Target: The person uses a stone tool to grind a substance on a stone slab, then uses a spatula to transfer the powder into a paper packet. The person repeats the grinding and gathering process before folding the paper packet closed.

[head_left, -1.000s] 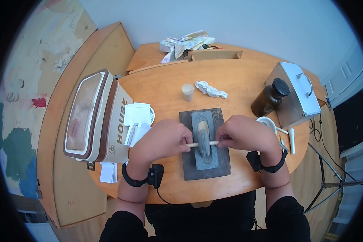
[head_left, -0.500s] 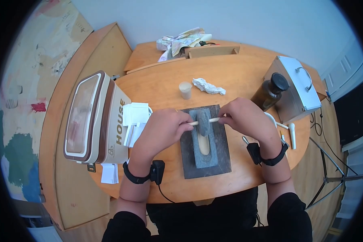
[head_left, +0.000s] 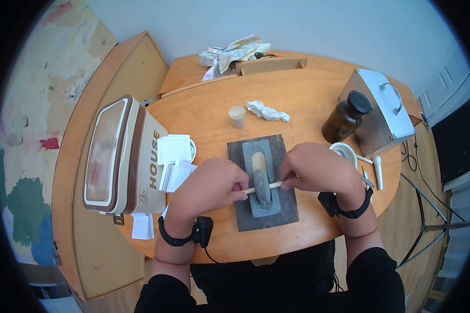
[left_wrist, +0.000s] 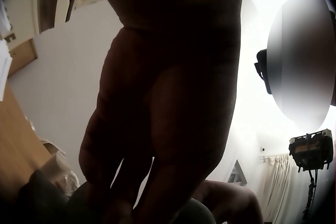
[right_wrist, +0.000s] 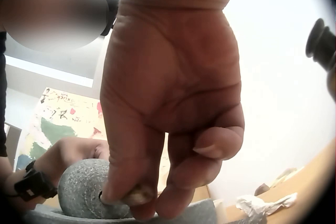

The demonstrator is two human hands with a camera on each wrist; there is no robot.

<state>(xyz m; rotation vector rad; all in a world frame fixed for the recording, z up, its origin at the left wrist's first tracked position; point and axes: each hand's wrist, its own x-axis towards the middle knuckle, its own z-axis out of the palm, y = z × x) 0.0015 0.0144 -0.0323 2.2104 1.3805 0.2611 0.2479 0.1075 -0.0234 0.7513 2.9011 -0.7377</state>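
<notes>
A grey stone grinding wheel stands upright in the long slot of a stone trough, at the half nearer the body. Pale tan material shows in the slot's far half. Thumb and fingers of my left hand pinch the left end of the wooden axle. On the other side my right hand grips the axle's right end. The right wrist view shows the wheel beside the thumb, with the axle end mostly covered. My left hand is dark in its own wrist view.
A dark board lies beneath the trough. Beyond it are a small cup and crumpled tissue. A cream case and white cards stand left; a brown jar, metal case and white mortar are right.
The wheel rolled away from the body to the trough's far end, then back toward the near end. Both hands travelled with it and kept hold of the axle.
</notes>
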